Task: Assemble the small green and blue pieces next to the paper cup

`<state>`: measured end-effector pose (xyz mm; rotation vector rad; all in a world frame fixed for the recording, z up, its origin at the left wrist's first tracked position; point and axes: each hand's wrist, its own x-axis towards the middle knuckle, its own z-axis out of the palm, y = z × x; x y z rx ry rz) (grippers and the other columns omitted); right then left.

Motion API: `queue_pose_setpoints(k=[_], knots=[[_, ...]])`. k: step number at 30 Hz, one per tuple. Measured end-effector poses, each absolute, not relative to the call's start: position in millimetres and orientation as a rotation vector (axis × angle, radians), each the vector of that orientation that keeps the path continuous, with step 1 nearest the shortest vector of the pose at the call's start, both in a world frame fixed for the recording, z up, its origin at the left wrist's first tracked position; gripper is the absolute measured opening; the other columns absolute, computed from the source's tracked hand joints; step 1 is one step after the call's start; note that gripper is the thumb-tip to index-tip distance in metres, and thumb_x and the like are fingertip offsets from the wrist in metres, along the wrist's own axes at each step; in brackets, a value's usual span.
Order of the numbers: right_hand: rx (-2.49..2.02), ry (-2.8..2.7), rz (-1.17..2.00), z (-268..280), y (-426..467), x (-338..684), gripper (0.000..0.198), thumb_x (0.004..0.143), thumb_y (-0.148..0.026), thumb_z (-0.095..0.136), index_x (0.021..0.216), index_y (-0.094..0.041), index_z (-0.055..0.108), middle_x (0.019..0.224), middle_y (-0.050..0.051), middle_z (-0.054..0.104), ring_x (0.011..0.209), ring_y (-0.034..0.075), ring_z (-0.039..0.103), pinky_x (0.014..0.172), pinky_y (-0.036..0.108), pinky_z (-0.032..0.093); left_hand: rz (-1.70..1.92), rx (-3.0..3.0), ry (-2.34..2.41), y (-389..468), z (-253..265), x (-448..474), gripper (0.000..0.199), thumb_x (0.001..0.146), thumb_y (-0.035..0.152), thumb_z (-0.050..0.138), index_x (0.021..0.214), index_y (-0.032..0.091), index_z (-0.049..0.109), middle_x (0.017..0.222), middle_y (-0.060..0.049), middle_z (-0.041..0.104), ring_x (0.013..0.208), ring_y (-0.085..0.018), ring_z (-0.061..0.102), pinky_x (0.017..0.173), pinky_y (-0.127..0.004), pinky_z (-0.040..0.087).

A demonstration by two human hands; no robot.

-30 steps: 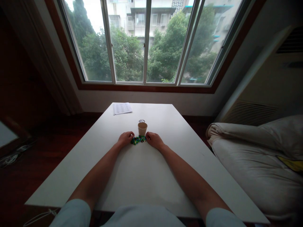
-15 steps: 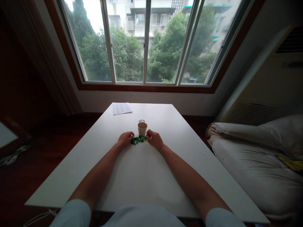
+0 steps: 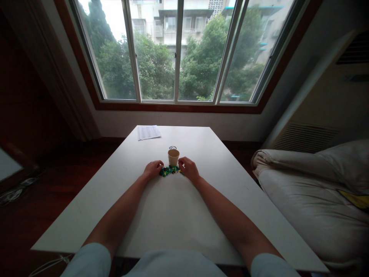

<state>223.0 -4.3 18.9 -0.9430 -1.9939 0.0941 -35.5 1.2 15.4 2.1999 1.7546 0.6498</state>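
Head view: your left hand (image 3: 152,169) and right hand (image 3: 189,168) curl at either end of the coloured pieces (image 3: 169,170), any pinch too small to tell, paper cup (image 3: 173,158) upright just behind, seemingly set for shared reach.

White table (image 3: 173,215) with papers (image 3: 149,132), cup (image 3: 173,158), small object (image 3: 172,147), multicoloured pieces (image 3: 170,170).

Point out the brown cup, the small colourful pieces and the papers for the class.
Brown cup (image 3: 173,159): head view, on its outer wall.
Small colourful pieces (image 3: 171,170): head view, mid-pile.
Papers (image 3: 149,132): head view, middle of the top sheet.
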Motion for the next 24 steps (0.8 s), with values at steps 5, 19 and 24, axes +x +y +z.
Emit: queue_pose_setpoints(k=[5, 19, 24], knots=[[-0.931, -1.942, -0.011, 25, -10, 223, 0.022, 0.098, -0.024, 0.048, 0.111, -0.021, 0.065, 0.102, 0.008, 0.067, 0.092, 0.020, 0.063, 0.081, 0.032, 0.053, 0.653, 2.204, 1.742, 3, 14, -36, 0.025, 0.091, 0.036, 0.056, 0.104, 0.025, 0.075, 0.096, -0.003, 0.075, 0.083, -0.017, 0.064, 0.072, -0.025, 0.042], [-0.882, -2.013, -0.219, 38, -15, 213, 0.040, 0.101, -0.026, 0.047, 0.138, -0.022, 0.058, 0.133, 0.011, 0.062, 0.128, 0.026, 0.053, 0.108, 0.046, 0.043, 0.661, 2.220, 1.732, 5, 11, -35, 0.024, 0.091, 0.036, 0.056, 0.103, 0.026, 0.075, 0.097, -0.003, 0.075, 0.084, -0.017, 0.065, 0.075, -0.026, 0.044], [-0.830, -2.099, -0.247, 37, -12, 208, 0.047, 0.100, -0.031, 0.050, 0.146, -0.023, 0.051, 0.141, 0.010, 0.058, 0.136, 0.028, 0.046, 0.112, 0.049, 0.038, 0.654, 2.237, 1.737, 3, 13, -33, 0.025, 0.091, 0.035, 0.056, 0.104, 0.026, 0.075, 0.096, -0.003, 0.075, 0.083, -0.017, 0.065, 0.074, -0.025, 0.044]])
